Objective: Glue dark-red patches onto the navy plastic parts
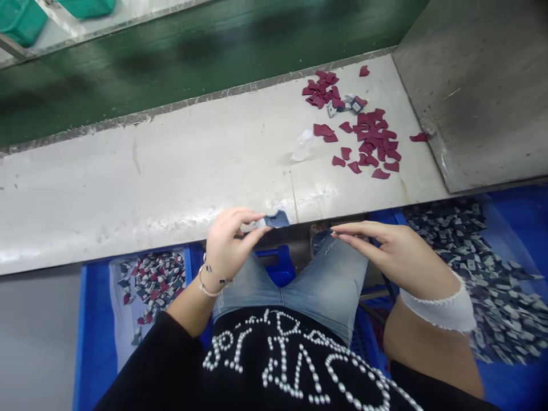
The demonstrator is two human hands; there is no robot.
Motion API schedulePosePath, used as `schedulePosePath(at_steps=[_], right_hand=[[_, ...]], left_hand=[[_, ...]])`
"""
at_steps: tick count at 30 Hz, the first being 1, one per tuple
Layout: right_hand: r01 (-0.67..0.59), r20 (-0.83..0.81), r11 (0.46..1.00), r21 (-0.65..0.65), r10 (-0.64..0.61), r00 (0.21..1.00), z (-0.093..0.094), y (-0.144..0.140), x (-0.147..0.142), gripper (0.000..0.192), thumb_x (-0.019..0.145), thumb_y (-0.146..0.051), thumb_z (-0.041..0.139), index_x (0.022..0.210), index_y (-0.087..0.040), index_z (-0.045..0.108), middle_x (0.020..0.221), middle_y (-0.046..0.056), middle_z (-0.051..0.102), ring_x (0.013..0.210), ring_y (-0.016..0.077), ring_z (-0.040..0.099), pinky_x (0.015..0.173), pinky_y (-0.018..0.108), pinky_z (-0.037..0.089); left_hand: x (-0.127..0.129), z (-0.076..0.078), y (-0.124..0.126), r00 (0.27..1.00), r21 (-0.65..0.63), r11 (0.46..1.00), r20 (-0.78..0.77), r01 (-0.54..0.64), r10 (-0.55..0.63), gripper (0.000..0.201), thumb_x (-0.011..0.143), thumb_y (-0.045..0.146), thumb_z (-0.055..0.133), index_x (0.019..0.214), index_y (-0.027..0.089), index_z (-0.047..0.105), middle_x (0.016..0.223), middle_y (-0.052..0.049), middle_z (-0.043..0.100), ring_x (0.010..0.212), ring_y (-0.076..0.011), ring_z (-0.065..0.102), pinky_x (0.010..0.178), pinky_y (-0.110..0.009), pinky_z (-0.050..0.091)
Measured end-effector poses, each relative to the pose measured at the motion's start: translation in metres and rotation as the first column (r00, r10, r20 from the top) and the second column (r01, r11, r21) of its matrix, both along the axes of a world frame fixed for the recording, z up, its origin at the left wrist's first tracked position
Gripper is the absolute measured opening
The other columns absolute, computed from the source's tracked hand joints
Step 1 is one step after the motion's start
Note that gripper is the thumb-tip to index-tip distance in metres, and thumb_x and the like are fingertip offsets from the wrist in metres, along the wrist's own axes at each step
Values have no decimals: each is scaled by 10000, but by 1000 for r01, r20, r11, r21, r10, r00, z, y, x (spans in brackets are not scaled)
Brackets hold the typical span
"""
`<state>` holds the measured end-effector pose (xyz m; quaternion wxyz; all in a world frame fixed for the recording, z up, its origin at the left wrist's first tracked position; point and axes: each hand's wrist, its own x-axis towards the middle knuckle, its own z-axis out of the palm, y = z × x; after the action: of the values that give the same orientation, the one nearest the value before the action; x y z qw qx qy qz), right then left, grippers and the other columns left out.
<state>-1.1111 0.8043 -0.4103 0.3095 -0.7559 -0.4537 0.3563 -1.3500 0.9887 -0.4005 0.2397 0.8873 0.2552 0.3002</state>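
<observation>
Bare worktable [171,165] lies open ahead; maroon pieces [363,131] and a metal housing [475,85] crowd the right.

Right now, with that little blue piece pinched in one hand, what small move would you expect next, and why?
Probably bringing the right hand across to the small blue piece that the left hand pinches at the table's edge: the right hand's fingers are empty, stretched toward it, and apart from it.

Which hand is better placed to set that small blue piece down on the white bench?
Probably the left hand: it already pinches the blue piece at the bench edge. The right hand is open, fingers extended over the lap.
</observation>
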Motion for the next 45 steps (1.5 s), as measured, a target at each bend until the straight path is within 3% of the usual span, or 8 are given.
schedulePosePath(at_steps=[6,10,14,16,19,25,33,45], right_hand=[[-46,15,999,21,46,999,7,58,18,358,939,-454,525,1019,-206,770,1018,74,796,908,272,759,860,440,630],[-27,50,995,99,22,999,17,91,41,336,937,-486,558,981,-206,739,1014,92,782,933,278,741,805,417,600],[3,86,982,190,-20,996,25,119,67,304,923,-501,617,936,-221,735,957,80,751,866,264,698,736,404,547],[7,89,968,252,-31,996,27,134,77,275,922,-480,641,931,-222,736,948,75,722,819,242,662,712,392,521],[19,54,947,320,-38,998,24,157,85,221,909,-430,687,905,-214,735,959,74,679,800,217,620,693,370,499],[47,-67,951,306,-28,997,8,179,91,198,890,-404,717,896,-208,742,957,63,651,736,179,573,633,339,489],[32,-137,947,320,13,991,-3,182,96,163,878,-357,721,898,-198,748,923,55,648,712,160,542,589,307,449],[-16,-26,939,343,27,999,-2,181,93,163,930,-370,721,914,-208,740,930,41,648,708,158,549,661,336,477]], left_hand=[[25,-40,92,948,4,998,-315,-58,56,203,904,406,769,980,218,789,1026,-75,749,990,-259,688,921,-435,558],[27,-46,121,882,-34,999,-470,10,-25,212,894,417,773,1006,238,792,1076,-74,735,1014,-275,678,948,-449,533],[37,-29,124,826,-50,998,-559,50,-69,455,796,573,827,1065,215,748,1146,-94,741,1063,-331,678,943,-504,532],[58,-18,121,844,-43,996,-529,72,-84,585,786,664,791,1141,206,710,1184,-108,738,1097,-345,677,957,-522,524],[107,-6,116,881,-96,980,-429,175,-199,554,860,620,744,1228,213,668,1250,-95,729,1178,-320,664,1031,-507,497],[180,-19,115,864,-249,951,-421,184,-277,466,869,431,784,1255,202,661,1242,-81,748,1155,-312,684,990,-465,508],[185,-38,118,854,-310,936,-429,167,-295,333,897,395,746,1167,206,705,1021,-37,792,905,-248,725,799,-354,517],[181,-39,116,870,-302,924,-358,234,-338,310,919,401,706,1152,197,708,1000,-39,794,894,-236,728,785,-343,533]])
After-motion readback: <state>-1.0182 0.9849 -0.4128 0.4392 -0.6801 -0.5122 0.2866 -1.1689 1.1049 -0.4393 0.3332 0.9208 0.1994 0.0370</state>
